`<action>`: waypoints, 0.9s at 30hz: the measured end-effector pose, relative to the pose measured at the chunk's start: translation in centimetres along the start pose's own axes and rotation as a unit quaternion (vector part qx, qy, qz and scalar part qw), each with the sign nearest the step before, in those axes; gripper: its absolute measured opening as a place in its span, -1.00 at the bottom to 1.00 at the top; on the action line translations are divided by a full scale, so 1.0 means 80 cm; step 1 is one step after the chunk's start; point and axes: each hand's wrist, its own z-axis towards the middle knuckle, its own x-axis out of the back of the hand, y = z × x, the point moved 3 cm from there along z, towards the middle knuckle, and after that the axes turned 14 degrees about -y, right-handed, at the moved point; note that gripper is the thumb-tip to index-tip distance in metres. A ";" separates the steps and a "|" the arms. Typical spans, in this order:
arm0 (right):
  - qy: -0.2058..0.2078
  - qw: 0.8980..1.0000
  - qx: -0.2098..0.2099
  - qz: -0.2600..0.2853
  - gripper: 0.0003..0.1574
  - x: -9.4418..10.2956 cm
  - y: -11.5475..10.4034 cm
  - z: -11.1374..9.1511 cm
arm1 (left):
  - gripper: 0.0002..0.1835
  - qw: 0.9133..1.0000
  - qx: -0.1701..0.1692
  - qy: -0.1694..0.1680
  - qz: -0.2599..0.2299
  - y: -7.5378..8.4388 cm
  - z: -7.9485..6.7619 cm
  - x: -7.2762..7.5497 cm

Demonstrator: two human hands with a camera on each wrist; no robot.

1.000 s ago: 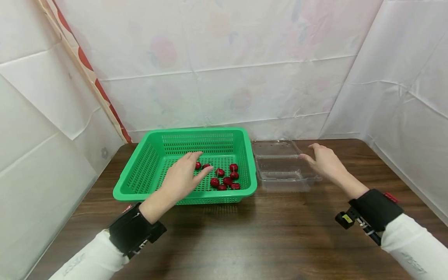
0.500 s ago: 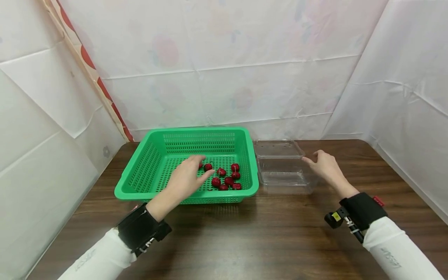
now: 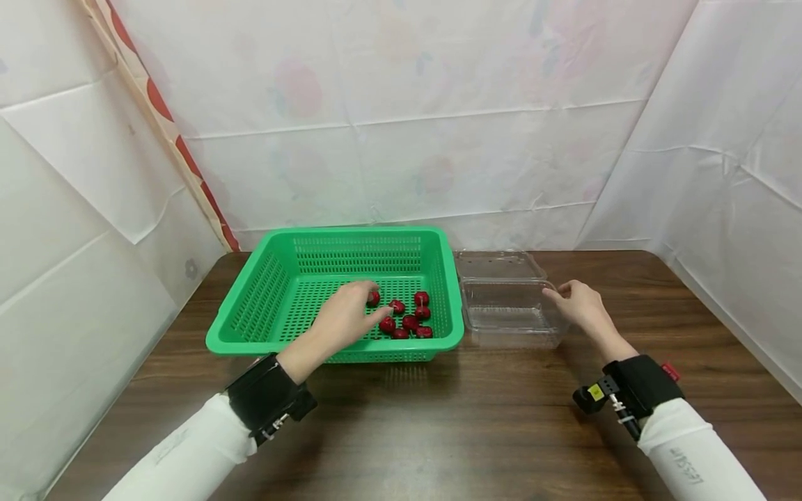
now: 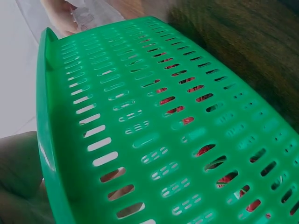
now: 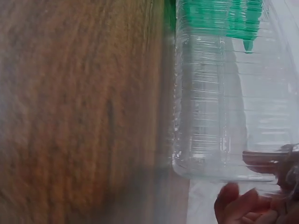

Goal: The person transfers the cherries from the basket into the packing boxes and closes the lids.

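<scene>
Dark red cherries (image 3: 410, 323) lie in a green plastic basket (image 3: 250, 348), mostly toward its right side. My left hand (image 3: 347, 311) hangs over them, thumb and fingers spread apart, fingertips close to one cherry (image 3: 373, 298). In the left wrist view the basket's slotted wall (image 4: 140, 116) hides most of the fingers. To the right of the basket stands a clear plastic clamshell box (image 3: 507, 306) with its lid (image 3: 498, 264) laid back. My right hand (image 3: 583, 306) holds the box's right edge, thumb and fingers on either side of the plastic wall in the right wrist view.
Everything stands on a dark wooden table (image 3: 438, 431). White patterned sheeting (image 3: 376, 139) closes off the back and both sides. The basket's right rim stands close beside the box.
My left hand has shifted right over the cherries. My right hand has come down and left onto the box's right edge, its fingers drawing in. Basket and box stay in place.
</scene>
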 end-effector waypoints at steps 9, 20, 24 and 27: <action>0.035 0.997 0.023 0.068 -0.32 -0.007 0.014 -0.005 | -0.72 0.999 -0.002 -0.036 -0.023 -0.002 0.006 -0.005; -0.010 0.970 0.017 0.243 -0.38 -0.017 0.033 -0.005 | -0.64 0.998 0.002 -0.051 -0.022 -0.002 0.001 -0.001; -0.017 0.959 0.018 0.281 -0.48 -0.019 0.036 -0.008 | -0.60 0.998 0.009 -0.062 -0.018 0.000 0.001 0.001; -0.019 0.953 0.022 0.301 -0.55 -0.021 0.038 -0.011 | -0.59 0.997 0.015 -0.075 -0.012 0.001 0.001 0.003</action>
